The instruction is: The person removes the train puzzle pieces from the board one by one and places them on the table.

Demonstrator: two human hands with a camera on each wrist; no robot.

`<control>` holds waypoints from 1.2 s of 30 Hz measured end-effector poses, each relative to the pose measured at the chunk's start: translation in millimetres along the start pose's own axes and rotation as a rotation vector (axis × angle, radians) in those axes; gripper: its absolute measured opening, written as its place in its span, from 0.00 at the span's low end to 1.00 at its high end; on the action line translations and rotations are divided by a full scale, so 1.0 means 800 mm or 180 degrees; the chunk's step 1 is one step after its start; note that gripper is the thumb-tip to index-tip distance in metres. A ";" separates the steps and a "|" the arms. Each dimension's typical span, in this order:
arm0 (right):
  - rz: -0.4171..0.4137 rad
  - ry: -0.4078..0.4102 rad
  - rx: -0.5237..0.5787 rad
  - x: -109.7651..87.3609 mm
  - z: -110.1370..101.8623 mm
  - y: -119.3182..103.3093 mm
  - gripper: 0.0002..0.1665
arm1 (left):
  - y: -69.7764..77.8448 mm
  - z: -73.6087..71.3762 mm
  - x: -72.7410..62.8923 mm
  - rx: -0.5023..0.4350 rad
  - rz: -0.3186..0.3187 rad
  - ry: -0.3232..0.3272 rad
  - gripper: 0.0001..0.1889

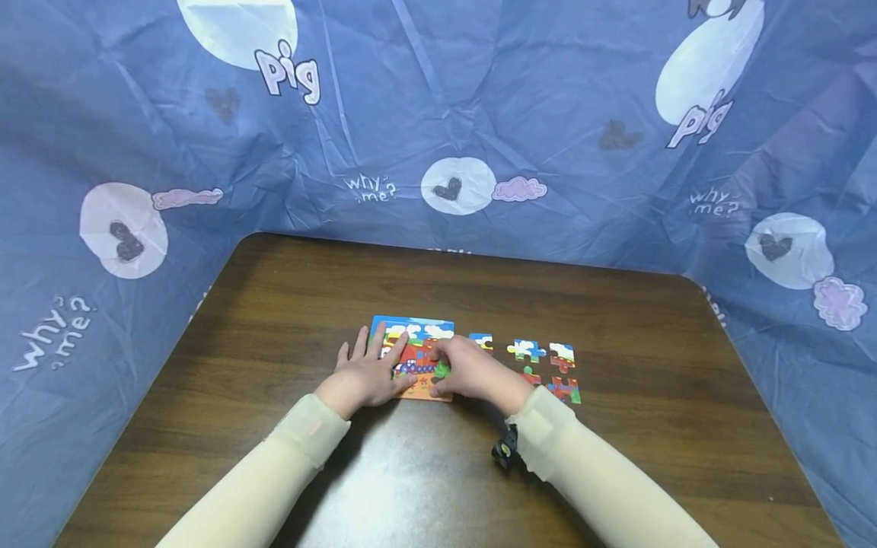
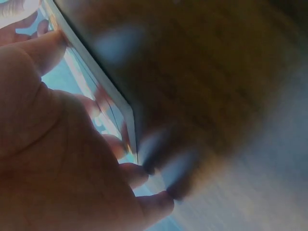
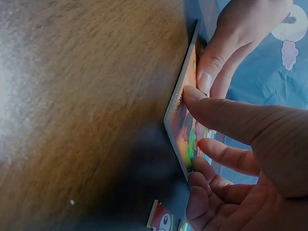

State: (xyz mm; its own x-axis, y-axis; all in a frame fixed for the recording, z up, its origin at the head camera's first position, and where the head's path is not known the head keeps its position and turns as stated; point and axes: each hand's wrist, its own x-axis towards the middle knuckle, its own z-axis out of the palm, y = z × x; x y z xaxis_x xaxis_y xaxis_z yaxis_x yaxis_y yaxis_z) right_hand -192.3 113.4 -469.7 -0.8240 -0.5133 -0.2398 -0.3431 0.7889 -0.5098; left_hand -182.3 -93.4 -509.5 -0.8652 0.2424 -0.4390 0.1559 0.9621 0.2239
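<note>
A jigsaw puzzle board (image 1: pixel 423 329) with a bright cartoon picture lies on the wooden table. My left hand (image 1: pixel 366 377) rests across its left side, palm down, fingers spread. In the left wrist view, the thumb (image 2: pixel 50 48) touches the board's near edge. My right hand (image 1: pixel 473 369) is over the right side. In the right wrist view its thumb (image 3: pixel 207 103) touches the picture near the front edge, and the index finger (image 3: pixel 226 153) reaches onto it past a green patch. The other fingers bend by the right edge. Cannot tell whether a separate piece lies beneath them.
Several loose puzzle pieces lie right of the board, among them a sky piece (image 1: pixel 526 350), a cloud-and-red piece (image 1: pixel 562 355) and a red-and-green piece (image 1: pixel 566 390). My right forearm partly covers others. Blue printed cloth (image 1: pixel 384 137) hangs behind the table (image 1: pixel 308 281).
</note>
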 end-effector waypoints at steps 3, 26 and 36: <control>-0.0007 -0.0012 0.0004 0.003 -0.001 0.000 0.28 | 0.001 -0.002 -0.001 0.0022 -0.0022 -0.0006 0.43; -0.0157 0.0213 0.0214 -0.007 0.000 0.007 0.12 | 0.019 -0.021 -0.036 0.0108 -0.0136 0.0091 0.42; -0.0128 0.0267 0.0943 -0.030 -0.015 0.026 0.08 | 0.020 -0.022 -0.037 0.0143 -0.0112 0.0156 0.42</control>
State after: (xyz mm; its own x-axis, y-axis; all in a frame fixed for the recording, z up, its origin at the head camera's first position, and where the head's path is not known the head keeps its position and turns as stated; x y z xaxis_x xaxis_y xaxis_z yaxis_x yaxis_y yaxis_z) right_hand -185.3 146.0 -464.9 -0.8511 -0.5026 -0.1518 -0.2399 0.6295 -0.7391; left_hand -162.7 -87.0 -477.3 -0.8926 0.2031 -0.4026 0.1454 0.9748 0.1694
